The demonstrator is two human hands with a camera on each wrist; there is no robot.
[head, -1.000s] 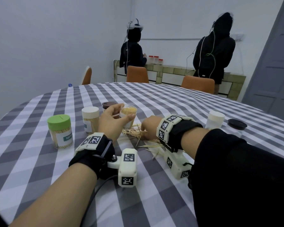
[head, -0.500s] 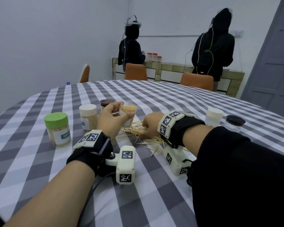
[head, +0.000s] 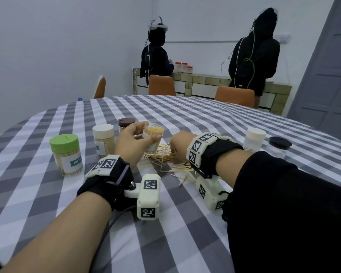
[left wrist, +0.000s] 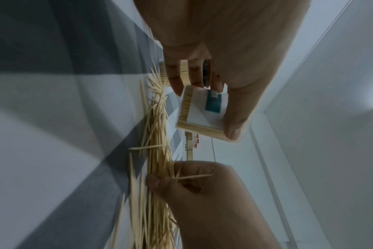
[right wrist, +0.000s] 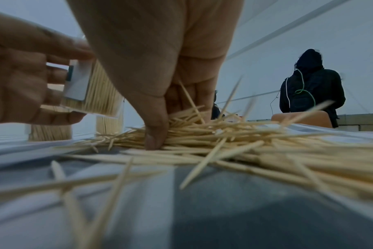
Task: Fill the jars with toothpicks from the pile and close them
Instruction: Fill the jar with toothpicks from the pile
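I see my left hand [head: 133,143] holding the open jar [head: 153,138] above the counter [head: 205,119], thumb and fingers curled round its clear wall; it is packed with toothpicks and tilted slightly. Just right of it, my right hand [head: 180,142] is down in the toothpick pile [head: 165,157], thumb [right wrist: 154,133] and fingers pinching into a bunch of sticks. Left of the held jar stand three closed jars: the green-lidded jar [head: 66,154], the cream-lidded jar [head: 103,140] and the brown-lidded jar [head: 126,124]. Far right sit a white-capped jar [head: 254,139] and a black lid [head: 280,142].
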